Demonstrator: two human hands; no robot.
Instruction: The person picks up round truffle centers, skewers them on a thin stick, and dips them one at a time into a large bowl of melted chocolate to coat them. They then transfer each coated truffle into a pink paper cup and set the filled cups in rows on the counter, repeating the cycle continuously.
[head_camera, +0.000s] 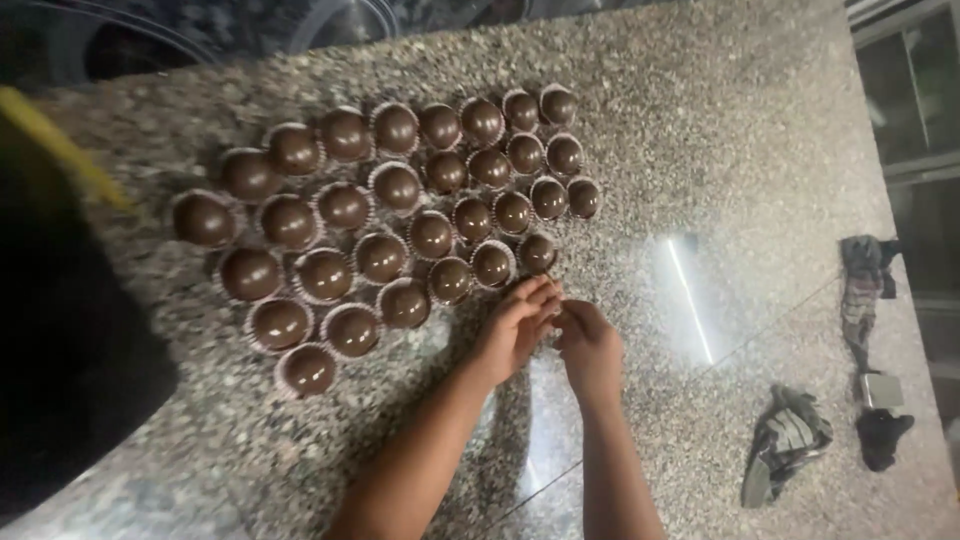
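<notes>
On the speckled grey granite counter (720, 120) lay a large cluster of glossy round brown chocolate balls (400, 200), each seated in its own small white pleated paper cup, one ball to a cup, the cups touching or nearly touching their neighbours in slanting rows that ran from the near left of the counter toward its far edge. The nearest cup with its ball (307, 369) sat at the near-left end of the cluster, and the cup (537, 252) at the cluster's near-right end lay just beyond the fingertips. The person's left hand (515, 325) and right hand (590, 345) were drawn together just beside that end of the cluster, fingertips meeting and curled narrow as though pinched on something small between them; what they held, if anything, was too small and blurred to make out, so I could not tell whether either hand gripped an object. Both forearms ran down out of the bottom of the view. Well apart, toward the right edge of the counter, lay a crumpled striped grey cloth (785, 440), a second bunched, patterned cloth (862, 290) beyond it, a small square silvery object (882, 390) and a dark scrap (882, 437) just beside that; their exact kind was hard to tell. A large black shape with a yellow strip (60, 150) along it filled the left side, cut off by the frame and unidentifiable. A bright streak of reflected light crossed the polished stone between the hands and the cloths.
</notes>
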